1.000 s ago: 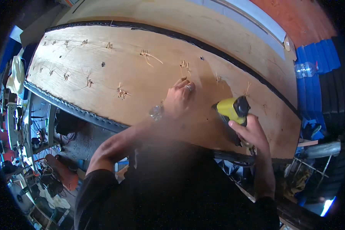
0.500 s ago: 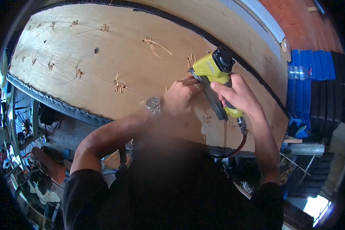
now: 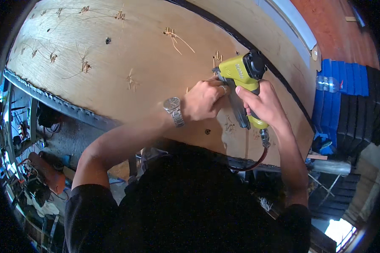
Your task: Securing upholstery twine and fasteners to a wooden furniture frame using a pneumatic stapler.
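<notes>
My right hand [image 3: 264,103], right of the picture's centre, is wrapped firmly around the grip of a yellow and black staple gun [image 3: 240,74], thumb across the near side. The gun leans with its nose to the upper left, on or just over the pale wooden panel [image 3: 152,90]; I can't tell whether it touches. My left hand [image 3: 204,99], at the middle of the frame, is bunched narrow close by the nose and the dark magazine; its fingertips are hidden, so I can't tell what they pinch. I'd judge the gun hard-cased, stiff and fairly heavy, with much of its weight in the black-capped head, so the grip just below that head is the place to hold it. The air hose [image 3: 264,156], curving away from the bottom toward the lower middle, probably drags a little on the wrist. The panel looks broad and rigid, smooth enough for a palm to slide on. The thin strands stapled in a tuft [image 3: 171,33] near the top centre look light and springy, easily lost; I'd pinch them close to the staples. Dark stitched edging [image 3: 71,105] at the left seems softer and would give under pressure.
</notes>
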Demonstrator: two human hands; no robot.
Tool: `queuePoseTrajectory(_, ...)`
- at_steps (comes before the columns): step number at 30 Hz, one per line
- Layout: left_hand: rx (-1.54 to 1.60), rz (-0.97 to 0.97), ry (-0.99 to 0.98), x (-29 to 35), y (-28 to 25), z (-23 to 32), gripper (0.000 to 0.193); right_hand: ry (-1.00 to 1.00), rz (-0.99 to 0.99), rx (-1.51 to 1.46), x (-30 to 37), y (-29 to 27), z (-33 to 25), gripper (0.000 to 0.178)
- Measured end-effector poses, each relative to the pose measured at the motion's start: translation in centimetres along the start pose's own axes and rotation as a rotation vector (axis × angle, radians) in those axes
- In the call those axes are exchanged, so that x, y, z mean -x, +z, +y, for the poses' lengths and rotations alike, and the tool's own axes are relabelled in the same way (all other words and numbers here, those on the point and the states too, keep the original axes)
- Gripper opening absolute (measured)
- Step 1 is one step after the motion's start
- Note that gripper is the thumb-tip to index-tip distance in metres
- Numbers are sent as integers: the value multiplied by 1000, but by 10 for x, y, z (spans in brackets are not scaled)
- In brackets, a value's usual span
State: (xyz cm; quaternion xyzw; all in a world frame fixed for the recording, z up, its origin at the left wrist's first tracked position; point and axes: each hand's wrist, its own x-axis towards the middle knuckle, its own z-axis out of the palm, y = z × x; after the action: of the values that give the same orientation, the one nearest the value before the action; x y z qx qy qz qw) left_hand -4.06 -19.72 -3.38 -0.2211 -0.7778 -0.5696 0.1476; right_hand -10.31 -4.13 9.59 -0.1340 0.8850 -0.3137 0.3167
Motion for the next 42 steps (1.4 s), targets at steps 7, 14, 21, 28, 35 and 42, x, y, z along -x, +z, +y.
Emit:
queuePoseTrajectory(7,-177,121,9,-35,-44,-25,15,19,71,-225,6,-13,6,21)
queuePoseTrajectory(14,-602,-72,74,-74,-68,-71,14,-13,8,-91,-5,-5,-3,21)
queuePoseTrajectory(21,-653,-76,54,-76,-63,-72,18,-24,7,-67,-4,-4,-3,22)
queuePoseTrajectory(28,-438,12,-49,-21,-97,-16,16,31,212,-270,60,-26,30,17)
queuePoseTrajectory(35,-434,-113,-190,51,-60,34,19,68,218,-222,92,-21,83,17)
queuePoseTrajectory(42,-550,-65,-183,50,-35,34,9,21,133,-195,91,-16,82,23)
